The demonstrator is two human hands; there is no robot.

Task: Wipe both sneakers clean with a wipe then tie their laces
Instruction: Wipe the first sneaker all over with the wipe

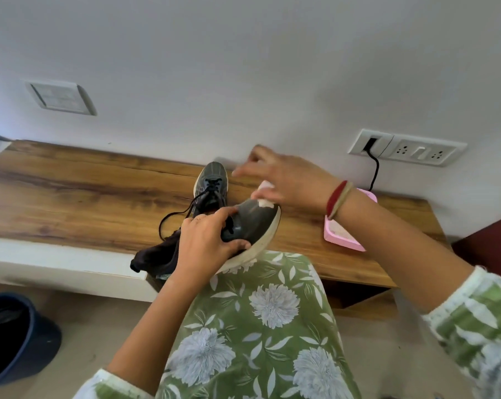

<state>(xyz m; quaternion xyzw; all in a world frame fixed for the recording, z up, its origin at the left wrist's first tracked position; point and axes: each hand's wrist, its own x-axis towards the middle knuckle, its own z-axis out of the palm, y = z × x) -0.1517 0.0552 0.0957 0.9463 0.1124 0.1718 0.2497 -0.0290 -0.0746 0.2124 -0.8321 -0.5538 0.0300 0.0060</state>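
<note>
1. Lap [257,312] in floral cloth is nearest; shoe [252,223] is held just beyond it, over the desk [70,191] front edge.
2. Left hand [206,240] grips the shoe at the laces, fingers curled round the upper.
3. Right hand [283,180] pinches the wipe [265,194] and presses it on the toe; its raised fingers are blurred.
4. Shoe axis: heel lower left, toe upper right, white sole turned down-right. The right hand is nearer the toe, so strokes likely run back toward the left hand.
5. Second shoe [211,182] lies on the desk behind, toe to the wall, laces loose.

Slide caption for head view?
Left hand grips dark grey white-soled sneaker; right hand presses white wipe to its toe.
</note>
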